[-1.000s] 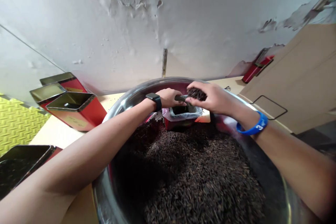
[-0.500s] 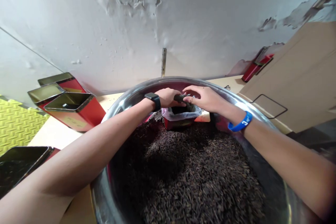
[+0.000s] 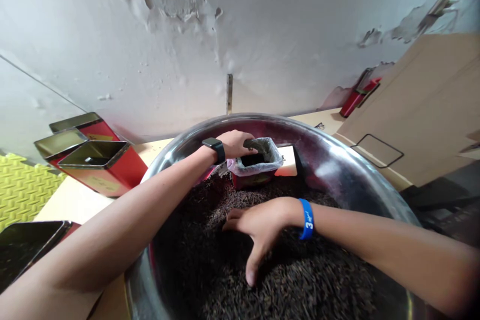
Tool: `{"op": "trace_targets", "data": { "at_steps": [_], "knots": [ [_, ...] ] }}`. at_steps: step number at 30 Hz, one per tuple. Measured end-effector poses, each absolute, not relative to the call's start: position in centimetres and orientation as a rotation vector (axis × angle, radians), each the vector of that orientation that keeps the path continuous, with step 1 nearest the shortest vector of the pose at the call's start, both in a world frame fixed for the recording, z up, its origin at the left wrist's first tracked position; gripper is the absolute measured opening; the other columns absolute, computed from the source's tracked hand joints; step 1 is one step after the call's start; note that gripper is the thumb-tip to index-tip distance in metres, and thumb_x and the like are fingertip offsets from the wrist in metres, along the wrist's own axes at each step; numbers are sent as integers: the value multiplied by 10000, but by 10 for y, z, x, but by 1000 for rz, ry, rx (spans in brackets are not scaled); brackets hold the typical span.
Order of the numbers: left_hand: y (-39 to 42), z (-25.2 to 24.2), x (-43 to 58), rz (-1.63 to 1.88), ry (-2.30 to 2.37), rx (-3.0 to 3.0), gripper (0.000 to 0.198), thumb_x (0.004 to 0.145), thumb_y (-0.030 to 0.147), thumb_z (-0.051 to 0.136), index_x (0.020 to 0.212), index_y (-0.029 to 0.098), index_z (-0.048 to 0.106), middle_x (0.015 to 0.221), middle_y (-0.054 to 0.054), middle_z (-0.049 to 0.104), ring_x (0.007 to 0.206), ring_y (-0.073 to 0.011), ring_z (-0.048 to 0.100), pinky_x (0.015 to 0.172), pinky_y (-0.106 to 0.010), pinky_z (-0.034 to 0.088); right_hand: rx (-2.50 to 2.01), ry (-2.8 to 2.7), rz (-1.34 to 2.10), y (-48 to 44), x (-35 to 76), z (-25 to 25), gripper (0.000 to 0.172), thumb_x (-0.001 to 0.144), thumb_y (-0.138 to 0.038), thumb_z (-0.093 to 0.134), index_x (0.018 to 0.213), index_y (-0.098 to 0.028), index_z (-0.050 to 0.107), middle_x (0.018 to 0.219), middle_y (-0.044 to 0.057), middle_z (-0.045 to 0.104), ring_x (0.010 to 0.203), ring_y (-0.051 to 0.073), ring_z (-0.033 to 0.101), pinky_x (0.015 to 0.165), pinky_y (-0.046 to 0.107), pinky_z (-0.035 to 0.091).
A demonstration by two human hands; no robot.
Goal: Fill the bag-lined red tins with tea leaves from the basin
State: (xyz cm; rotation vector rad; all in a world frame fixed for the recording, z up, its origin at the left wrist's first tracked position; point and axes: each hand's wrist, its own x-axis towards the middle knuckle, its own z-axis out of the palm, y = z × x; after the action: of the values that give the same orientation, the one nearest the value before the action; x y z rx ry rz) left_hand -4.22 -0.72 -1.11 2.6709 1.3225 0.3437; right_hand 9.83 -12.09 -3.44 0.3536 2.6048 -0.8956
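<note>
Tabletop (image 3: 71,200): pale wood, pushed up against the wall.
Wall (image 3: 281,35): white, with blistered paint flaking off in patches.
Mat (image 3: 18,185): yellow with a ribbed tread, at far left.
Bowl (image 3: 337,170): wide, round, shiny steel, on the tabletop and filling the foreground.
Leaves (image 3: 307,285): dark, dry, wiry shreds heaped in the bowl.
Tin (image 3: 251,180): red and square, upright among the leaves at the bowl's far side, with a clear plastic liner (image 3: 275,157) folded over its mouth.
Left hand (image 3: 234,142): fingers clenched on the tin's near-left rim; black watch (image 3: 214,149) on the wrist.
Right hand (image 3: 262,222): palm down on the leaves in front of the tin, fingers released and spread; blue band (image 3: 306,219) on the wrist.
Tins (image 3: 97,160): 3, red with metal rims, open, grouped left of the bowl.
Box (image 3: 431,105): brown cardboard, at right.
</note>
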Motion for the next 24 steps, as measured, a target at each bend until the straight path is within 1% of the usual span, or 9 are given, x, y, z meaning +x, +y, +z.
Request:
{"op": "trace_targets", "data": {
  "at_steps": [2, 5, 8, 10, 12, 16, 18, 21, 24],
  "knots": [
    [-9, -10, -42, 371, 1323, 2673, 460, 770, 515, 512, 1129, 232, 562, 1024, -48, 639, 869, -194, 570, 722, -283, 411, 327, 2554, -861, -125, 97, -34, 969, 508, -716, 601, 1283, -163, 424, 1325, 132, 417, 1134, 284, 465, 908, 339, 384],
    [-11, -10, -42, 384, 1326, 2664, 437, 781, 474, 525, 1124, 206, 568, 1020, -59, 639, 869, -198, 566, 727, -288, 406, 235, 2462, -799, -129, 94, -31, 959, 517, -739, 570, 1248, -129, 462, 1184, 147, 549, 1001, 270, 557, 795, 327, 438],
    [-10, -11, -43, 388, 1307, 2674, 425, 780, 465, 528, 1119, 212, 572, 1008, -56, 643, 860, -199, 571, 721, -293, 411, 203, 2415, -679, -132, 89, -29, 803, 610, -709, 531, 1140, -106, 554, 1014, 147, 633, 854, 247, 600, 649, 300, 438],
    [-8, -12, -44, 399, 1290, 2684, 425, 776, 470, 528, 1116, 217, 575, 1004, -55, 645, 855, -201, 575, 715, -294, 416, 215, 2459, -598, -132, 87, -27, 662, 698, -663, 487, 1045, -112, 606, 927, 134, 653, 777, 223, 600, 587, 281, 404],
    [-7, -13, -44, 415, 1286, 2675, 431, 770, 468, 535, 1115, 213, 580, 1004, -56, 646, 853, -200, 576, 716, -291, 419, 244, 2564, -533, -129, 89, -21, 580, 759, -635, 434, 972, -131, 627, 861, 113, 659, 709, 199, 586, 551, 272, 364],
    [-5, -11, -44, 451, 1267, 2604, 401, 764, 431, 539, 1070, 183, 615, 997, -54, 652, 854, -186, 577, 734, -278, 428, 466, 2884, -455, -108, 101, 1, 504, 804, -610, 381, 882, -169, 611, 771, 66, 646, 622, 163, 546, 526, 265, 313],
    [-5, -9, -44, 445, 1197, 2558, 349, 773, 364, 522, 1046, 177, 631, 976, -42, 661, 845, -169, 581, 727, -260, 433, 710, 3025, -408, -90, 109, 11, 456, 825, -569, 384, 896, -168, 591, 802, 67, 643, 655, 164, 552, 549, 265, 326],
    [-4, -8, -45, 435, 1085, 2518, 321, 755, 227, 494, 1037, 177, 639, 932, -17, 673, 820, -145, 584, 699, -229, 436, 1130, 3095, -207, -65, 121, 12, 420, 835, -511, 400, 975, -155, 574, 868, 99, 642, 727, 198, 572, 601, 288, 351],
    [-3, -8, -46, 429, 1088, 2518, 340, 732, 207, 493, 1035, 179, 645, 916, -12, 676, 791, -137, 587, 688, -222, 439, 1251, 3005, -131, -49, 129, 2, 371, 798, -464, 475, 960, -156, 603, 887, 113, 642, 752, 218, 578, 630, 307, 361]
  ]
}}
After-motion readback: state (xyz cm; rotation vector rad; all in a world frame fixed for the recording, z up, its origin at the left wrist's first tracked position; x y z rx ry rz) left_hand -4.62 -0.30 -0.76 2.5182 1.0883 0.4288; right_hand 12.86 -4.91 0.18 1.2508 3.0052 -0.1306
